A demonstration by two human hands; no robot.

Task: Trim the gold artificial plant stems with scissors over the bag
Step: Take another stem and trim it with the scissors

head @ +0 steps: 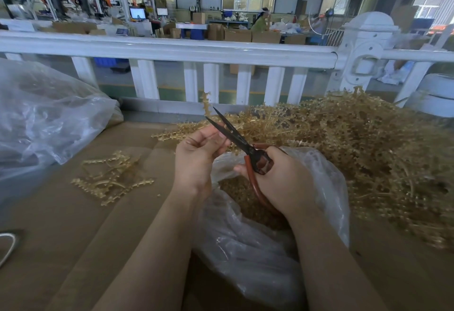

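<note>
Nearest to us, our clear plastic bag point(258, 249) lies open between our forearms, with gold offcuts showing in its mouth. Just above it our right hand point(282, 178) is wrapped round the red handles of the scissors point(235, 138), whose dark blades stand slightly parted and point up and away. Our left hand point(196, 158) pinches a gold stem point(205, 104) between thumb and fingertips, right against the blades; the sprig rises past the blade tips.

We judge the main risk to be our own fingers: the left thumb and forefinger sit touching or nearly touching the cutting edges, so a cut taken too low could nip skin. The second risk is the offcut missing the bag, because the blades meet the stem beyond the bag's far rim, over the brown cardboard surface point(86, 224) and not squarely above the opening. A loose pinch could also let the stem twist as the blades close, leaving a ragged end.

To our left a small heap of stems point(113, 178) lies on the cardboard, well apart from the bag; we cannot tell whether these are trimmed. To our right the big pile of gold stems point(356, 143) presses against the bag's side and could snag the scissors or spill in. Further left sits a large crumpled plastic sheet point(49, 119). Beyond it all a white railing point(172, 50) closes off the workshop floor, where a person sits among cardboard boxes
</note>
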